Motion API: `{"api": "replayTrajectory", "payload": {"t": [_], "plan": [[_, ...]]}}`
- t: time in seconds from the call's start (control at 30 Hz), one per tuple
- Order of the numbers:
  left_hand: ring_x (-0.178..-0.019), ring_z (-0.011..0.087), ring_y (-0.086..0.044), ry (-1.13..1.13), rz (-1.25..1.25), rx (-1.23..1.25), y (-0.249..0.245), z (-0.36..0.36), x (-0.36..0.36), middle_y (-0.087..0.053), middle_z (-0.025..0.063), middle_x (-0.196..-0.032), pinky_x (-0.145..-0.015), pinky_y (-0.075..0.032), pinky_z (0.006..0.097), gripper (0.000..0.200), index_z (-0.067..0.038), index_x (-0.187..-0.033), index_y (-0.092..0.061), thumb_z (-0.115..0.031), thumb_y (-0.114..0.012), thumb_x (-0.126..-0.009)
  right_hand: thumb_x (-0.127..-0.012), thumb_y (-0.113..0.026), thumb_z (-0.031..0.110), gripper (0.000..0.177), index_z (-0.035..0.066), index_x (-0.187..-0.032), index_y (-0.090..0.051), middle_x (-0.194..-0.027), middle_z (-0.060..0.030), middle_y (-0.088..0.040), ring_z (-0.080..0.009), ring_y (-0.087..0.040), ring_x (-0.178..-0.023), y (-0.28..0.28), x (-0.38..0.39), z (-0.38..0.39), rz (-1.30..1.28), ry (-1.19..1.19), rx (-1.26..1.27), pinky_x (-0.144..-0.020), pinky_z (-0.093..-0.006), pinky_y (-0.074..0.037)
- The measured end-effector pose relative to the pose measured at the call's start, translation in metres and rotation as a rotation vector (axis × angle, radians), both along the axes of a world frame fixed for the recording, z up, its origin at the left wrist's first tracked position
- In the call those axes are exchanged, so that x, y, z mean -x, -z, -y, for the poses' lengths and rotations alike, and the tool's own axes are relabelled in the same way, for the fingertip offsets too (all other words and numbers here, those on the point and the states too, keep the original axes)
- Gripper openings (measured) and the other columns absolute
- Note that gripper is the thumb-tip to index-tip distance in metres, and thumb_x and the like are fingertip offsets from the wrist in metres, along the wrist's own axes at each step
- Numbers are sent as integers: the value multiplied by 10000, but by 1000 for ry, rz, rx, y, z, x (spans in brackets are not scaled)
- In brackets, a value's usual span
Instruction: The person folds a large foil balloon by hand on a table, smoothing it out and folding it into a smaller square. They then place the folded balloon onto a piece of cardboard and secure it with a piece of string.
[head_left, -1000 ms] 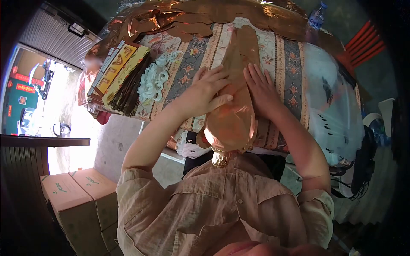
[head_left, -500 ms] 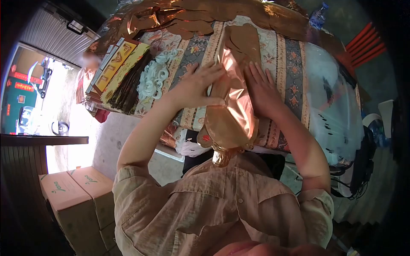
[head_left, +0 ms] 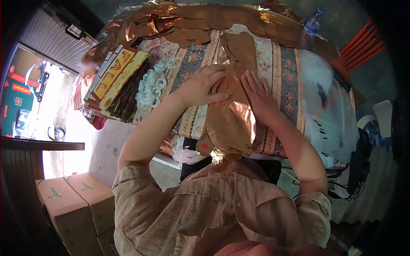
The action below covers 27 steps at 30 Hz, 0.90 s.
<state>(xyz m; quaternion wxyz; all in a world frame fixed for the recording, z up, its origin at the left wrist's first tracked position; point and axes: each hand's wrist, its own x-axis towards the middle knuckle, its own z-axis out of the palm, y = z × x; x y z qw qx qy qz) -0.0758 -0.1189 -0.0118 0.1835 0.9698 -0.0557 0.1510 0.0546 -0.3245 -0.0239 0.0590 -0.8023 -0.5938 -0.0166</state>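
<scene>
A long sheet of shiny copper-coloured foil (head_left: pixel 228 119) lies on the patterned cloth in front of me, its near end hanging over the table edge toward my shirt. My left hand (head_left: pixel 201 86) rests on the foil's left side, fingers stretched and thumb apart. Along the right side my right hand (head_left: pixel 259 96) lies flat, its fingertips at the foil's edge. Neither hand grips anything. Beyond my fingers, a matte brown cut-out shape (head_left: pixel 240 47) lies at the sheet's far end. A red round mark (head_left: pixel 204 146) shows near the foil's lower left corner.
White plastic rings (head_left: pixel 150 87) are heaped at left, beside a stack of printed packets (head_left: pixel 117 81). More copper foil (head_left: pixel 192 17) covers the table's far edge. Clear plastic bags (head_left: pixel 326 115) lie at right, with a water bottle (head_left: pixel 314 22) behind. Cardboard boxes (head_left: pixel 70 194) stand lower left.
The foil's raised, shiny middle fold has come down, and the sheet lies flatter under my hands. Both hands stay on its two sides. The view has shifted slightly.
</scene>
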Motion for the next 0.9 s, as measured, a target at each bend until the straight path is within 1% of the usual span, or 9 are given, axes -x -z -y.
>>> {"api": "replayTrajectory", "payload": {"t": [0.1,0.27,0.4,0.43,0.47,0.53,0.6,0.67,0.9], "plan": [[-1284,340,-380,10,-62,-16,-2,-1,4,-386,170,-1395,-1064,-310,426,739,-48,-1306,-445,-459,-708,-751,-851,-436,40,671,22,-1462,-159,-1528,-163,-138,-283,-126,-1424,-4,2,0,8,19,68,-1156,-440,-94],[-1270,339,-399,-13,-42,0,2,0,3,-430,171,-1359,-1075,-304,420,755,-53,-1246,-506,-538,-708,-703,-899,-457,129,631,7,-1453,-180,-1530,-168,-138,-284,-118,-1427,-9,-1,0,-134,11,43,-1148,-454,-88],[-1274,336,-396,-17,-51,-32,0,0,3,-431,163,-1361,-1079,-301,420,783,-53,-1263,-491,-542,-712,-693,-946,-436,175,568,121,-1467,-216,-1531,-165,-156,-297,-112,-1430,4,-21,-2,-295,-40,37,-1140,-460,-59],[-1274,336,-396,-19,-52,-30,0,0,3,-431,163,-1361,-1079,-301,420,783,-53,-1263,-491,-542,-712,-693,-953,-433,184,570,207,-1477,-209,-1539,-143,-152,-317,-98,-1431,18,-30,1,-486,-65,-123,-1134,-480,-41],[-1275,336,-395,-19,-50,-25,1,0,3,-432,162,-1361,-1081,-299,420,789,-53,-1264,-490,-548,-710,-691,-953,-433,184,570,207,-1477,-209,-1539,-143,-152,-317,-98,-1431,28,-40,4,-486,-66,-122,-1134,-480,-41],[-1276,335,-394,-18,-45,-20,1,0,3,-432,161,-1361,-1082,-297,421,794,-53,-1264,-489,-554,-708,-688,-956,-442,195,581,207,-1482,-196,-1543,-124,-156,-330,-89,-1430,39,-56,8,-353,-410,-310,-1135,-479,-49],[-1280,333,-391,-25,-49,-15,0,1,3,-432,160,-1361,-1087,-293,424,802,-49,-1266,-490,-564,-701,-689,-948,-467,225,609,140,-1482,-186,-1542,-133,-153,-337,-86,-1429,14,-37,4,-547,-267,-300,-1139,-459,-73],[-1278,333,-389,-23,-59,-27,0,0,3,-419,153,-1373,-1078,-303,426,798,-50,-1277,-473,-530,-717,-688,-934,-487,265,649,71,-1473,-181,-1537,-149,-152,-331,-87,-1428,-9,-22,-2,-325,-127,-239,-1145,-441,-88],[-1266,336,-398,8,-49,-40,1,-2,2,-403,146,-1386,-1065,-319,423,772,-49,-1288,-455,-462,-732,-697,-938,-453,376,669,8,-1445,-217,-1522,-171,-170,-301,-118,-1424,-9,-4,-4,-154,-256,-16,-1156,-432,-99]]}}
